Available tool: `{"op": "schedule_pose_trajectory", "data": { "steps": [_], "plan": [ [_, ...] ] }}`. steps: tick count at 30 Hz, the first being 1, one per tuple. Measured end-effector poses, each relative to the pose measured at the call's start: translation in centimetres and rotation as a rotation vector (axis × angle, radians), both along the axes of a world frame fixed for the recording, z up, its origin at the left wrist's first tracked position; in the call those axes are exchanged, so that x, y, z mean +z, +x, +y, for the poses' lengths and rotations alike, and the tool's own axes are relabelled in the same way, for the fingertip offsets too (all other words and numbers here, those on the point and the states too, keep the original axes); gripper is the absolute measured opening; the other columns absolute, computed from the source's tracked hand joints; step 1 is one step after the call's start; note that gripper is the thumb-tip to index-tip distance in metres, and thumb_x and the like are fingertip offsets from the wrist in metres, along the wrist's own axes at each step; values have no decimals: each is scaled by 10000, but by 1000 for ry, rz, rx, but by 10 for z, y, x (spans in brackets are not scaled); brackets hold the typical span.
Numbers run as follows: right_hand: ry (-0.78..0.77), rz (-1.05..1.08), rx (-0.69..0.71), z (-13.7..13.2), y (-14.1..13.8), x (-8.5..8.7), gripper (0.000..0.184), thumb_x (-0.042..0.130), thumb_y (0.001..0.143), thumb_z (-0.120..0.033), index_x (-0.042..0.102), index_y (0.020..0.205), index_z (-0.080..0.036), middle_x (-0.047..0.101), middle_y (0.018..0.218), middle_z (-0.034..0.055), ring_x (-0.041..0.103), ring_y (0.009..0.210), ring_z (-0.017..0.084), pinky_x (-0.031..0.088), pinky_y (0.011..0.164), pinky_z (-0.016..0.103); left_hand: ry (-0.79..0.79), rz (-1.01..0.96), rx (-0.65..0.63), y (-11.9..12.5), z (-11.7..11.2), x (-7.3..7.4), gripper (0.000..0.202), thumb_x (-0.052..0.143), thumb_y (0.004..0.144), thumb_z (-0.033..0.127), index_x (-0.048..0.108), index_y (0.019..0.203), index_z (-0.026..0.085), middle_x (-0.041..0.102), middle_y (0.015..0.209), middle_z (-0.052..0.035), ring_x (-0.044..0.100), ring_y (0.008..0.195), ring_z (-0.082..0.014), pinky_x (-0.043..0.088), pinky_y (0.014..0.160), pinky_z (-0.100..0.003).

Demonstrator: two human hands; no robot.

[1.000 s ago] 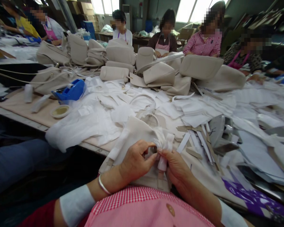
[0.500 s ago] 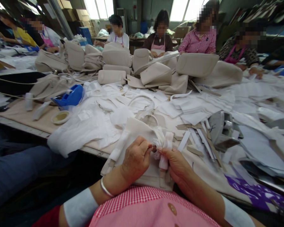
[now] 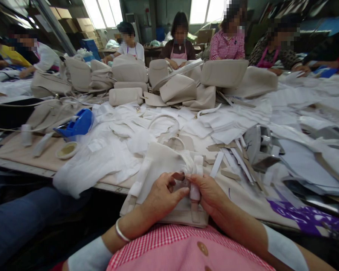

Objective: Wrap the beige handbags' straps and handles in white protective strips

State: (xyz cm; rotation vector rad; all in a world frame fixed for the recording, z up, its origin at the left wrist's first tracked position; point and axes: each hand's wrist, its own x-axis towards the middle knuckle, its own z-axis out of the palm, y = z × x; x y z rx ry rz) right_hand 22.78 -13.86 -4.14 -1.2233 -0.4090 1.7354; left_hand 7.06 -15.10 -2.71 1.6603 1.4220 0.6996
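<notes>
A cream handbag [image 3: 164,160] lies at the table's front edge against my apron, with white wrapping [image 3: 190,162] bunched around its handle and fittings. At the bag's middle, my left hand [image 3: 166,194] has its thumb spread away from the curled fingers. A small dark brown piece [image 3: 177,175], perhaps a leather tag, shows at those fingertips; whether they grip it is unclear. My right hand [image 3: 210,192] is closed in a pinch close beside it, on something too small to make out. Below the pinch hangs a wrapped strap with a buckle end [image 3: 194,207].
A blue tape dispenser [image 3: 78,122] and a small dish [image 3: 66,149] stand left. White sheets [image 3: 118,150] cover much of the table. A grey dispenser [image 3: 257,145] and cut strips [image 3: 240,165] lie right. Finished-looking cream bags [image 3: 177,88] are piled ahead; several people work behind them.
My left thumb has opened away from the fingers, which were pinched together at the brown piece. The right hand keeps its pinch. The camera view has shifted slightly.
</notes>
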Motion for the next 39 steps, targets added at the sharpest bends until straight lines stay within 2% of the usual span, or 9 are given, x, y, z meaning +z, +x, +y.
{"op": "schedule_pose_trajectory", "data": {
  "steps": [7, 10, 13, 17, 19, 23, 29, 35, 39],
  "plan": [
    [-44, 28, 4, -1, -2, -1, 216, 792, 618, -244, 690, 779, -140, 711, 669, 23, 626, 591, 158, 483, 523, 249, 18, 174, -109, 15, -1, 3, 389, 682, 794, 526, 679, 971, 179, 602, 835, -39, 580, 787, -207, 469, 705, -319],
    [-50, 56, -32, -2, -3, -4, 217, 803, 616, -250, 674, 757, -146, 705, 667, 13, 626, 585, 148, 488, 513, 239, 15, 130, -132, 21, 2, 0, 341, 672, 814, 493, 655, 960, 186, 639, 852, -36, 589, 802, -208, 468, 726, -326],
    [-88, 85, -62, -3, -6, -2, 217, 804, 614, -250, 649, 735, -157, 693, 636, 8, 616, 534, 153, 472, 449, 241, -101, -35, -136, 27, 3, -2, 257, 588, 889, 436, 627, 928, 185, 663, 805, -23, 609, 728, -177, 484, 664, -293],
    [-82, 114, -2, -7, -8, 5, 219, 767, 685, -335, 632, 756, -178, 644, 538, -10, 535, 379, 151, 414, 338, 264, -367, -173, -99, 31, 2, 1, 352, 412, 962, 509, 579, 924, 201, 582, 602, 17, 555, 466, -151, 443, 434, -263],
    [-54, 131, 16, -9, -8, 7, 232, 762, 708, -364, 625, 744, -181, 616, 501, -20, 502, 347, 137, 393, 321, 255, -403, -182, -86, 31, 1, 1, 353, 396, 969, 509, 566, 892, 209, 564, 557, 25, 551, 430, -152, 435, 411, -259],
    [-21, 132, 8, -9, -5, 6, 263, 771, 726, -402, 645, 751, -173, 641, 528, 0, 591, 459, 158, 477, 414, 263, -218, -61, -121, 29, 2, -5, 309, 383, 992, 393, 565, 819, 213, 587, 591, 4, 586, 524, -153, 460, 527, -265],
    [-15, 86, -112, -5, -7, 5, 289, 776, 736, -419, 702, 869, -173, 748, 788, 55, 696, 743, 211, 562, 603, 296, 152, 227, -237, 29, 4, -11, 332, 314, 991, 253, 585, 811, 185, 635, 791, -66, 596, 749, -189, 459, 728, -308],
    [26, 73, -129, -9, -13, 10, 262, 786, 720, -427, 690, 791, -194, 744, 823, 35, 688, 859, 220, 564, 717, 302, 40, 78, -183, 32, -2, -11, 357, 396, 987, 455, 595, 884, 178, 656, 839, -72, 599, 756, -196, 460, 710, -312],
    [99, 125, -121, -14, -15, 12, 303, 720, 782, -464, 714, 940, -205, 745, 986, 39, 662, 1005, 218, 547, 796, 295, -1, 77, -128, 33, -1, -11, 327, 454, 967, 444, 603, 869, 171, 653, 778, -56, 593, 704, -190, 433, 644, -293]
  ]
}}
